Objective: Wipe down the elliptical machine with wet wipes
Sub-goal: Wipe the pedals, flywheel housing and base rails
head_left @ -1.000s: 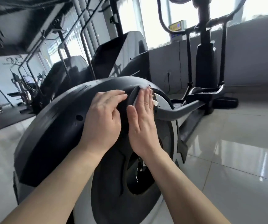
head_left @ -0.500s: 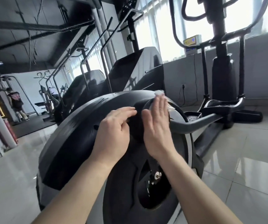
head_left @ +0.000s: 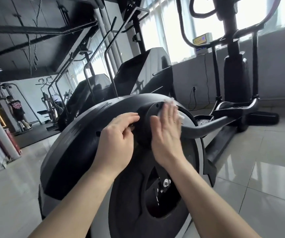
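Right hand (head_left: pixel 166 133) is flat, fingers straight and together, pressing the wet wipe (head_left: pixel 171 101) onto the round hub (head_left: pixel 148 114) at the top of the elliptical machine (head_left: pixel 129 194). You only see bits of white sticking out past the fingertips and on the right edge of the hand. Left hand (head_left: pixel 116 140) isn't holding anything. It just rests on the black cover (head_left: pixel 80 138) right beside the hub with the fingers loosely bent, looks like it's there for balance. Compared with a second ago, the wiping hand has slid over to the right side of the hub, so more of the hub's dark face now shows between the two hands, screw hole and all. The left hand has barely moved. My read: the hub is getting close to done. The pedal arm (head_left: pixel 205 127) poking out just right of the wipe looks like the obvious next bit, and then there's the big disc below and the rest of the cover. Further out there's shiny tiled floor (head_left: pixel 258 186), another elliptical (head_left: pixel 232 79) far right by the windows, and someone (head_left: pixel 17 109) standing way off on the far left.
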`<move>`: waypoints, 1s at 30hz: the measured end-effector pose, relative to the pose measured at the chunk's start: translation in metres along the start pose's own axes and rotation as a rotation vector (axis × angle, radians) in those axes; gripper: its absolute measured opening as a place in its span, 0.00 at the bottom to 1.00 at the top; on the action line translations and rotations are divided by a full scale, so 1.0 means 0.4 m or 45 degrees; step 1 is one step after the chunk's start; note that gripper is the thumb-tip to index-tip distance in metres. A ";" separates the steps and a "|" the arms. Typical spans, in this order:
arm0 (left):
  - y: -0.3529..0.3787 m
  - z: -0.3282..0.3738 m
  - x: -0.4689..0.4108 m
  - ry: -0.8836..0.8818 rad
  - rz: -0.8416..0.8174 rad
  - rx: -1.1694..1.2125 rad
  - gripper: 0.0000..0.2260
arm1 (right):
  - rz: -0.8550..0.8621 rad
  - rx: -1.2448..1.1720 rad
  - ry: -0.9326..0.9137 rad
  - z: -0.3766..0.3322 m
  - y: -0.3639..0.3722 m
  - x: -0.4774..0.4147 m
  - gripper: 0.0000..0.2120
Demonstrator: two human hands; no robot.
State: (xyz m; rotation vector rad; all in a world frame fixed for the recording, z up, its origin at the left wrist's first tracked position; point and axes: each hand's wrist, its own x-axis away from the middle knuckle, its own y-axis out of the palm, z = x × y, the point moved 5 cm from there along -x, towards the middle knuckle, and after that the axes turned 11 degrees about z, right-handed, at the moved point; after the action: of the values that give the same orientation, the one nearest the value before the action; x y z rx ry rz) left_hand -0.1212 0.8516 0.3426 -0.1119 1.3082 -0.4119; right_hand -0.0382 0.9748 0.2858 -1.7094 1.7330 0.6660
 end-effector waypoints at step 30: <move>-0.002 -0.019 0.052 -0.101 -0.042 0.081 0.16 | -0.036 -0.074 0.292 0.107 0.001 0.056 0.32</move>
State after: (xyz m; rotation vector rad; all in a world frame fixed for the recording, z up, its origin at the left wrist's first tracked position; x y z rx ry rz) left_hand -0.1243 0.8447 0.3218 -0.0952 1.2156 -0.4726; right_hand -0.0351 0.9902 0.2399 -1.9094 1.8554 0.5287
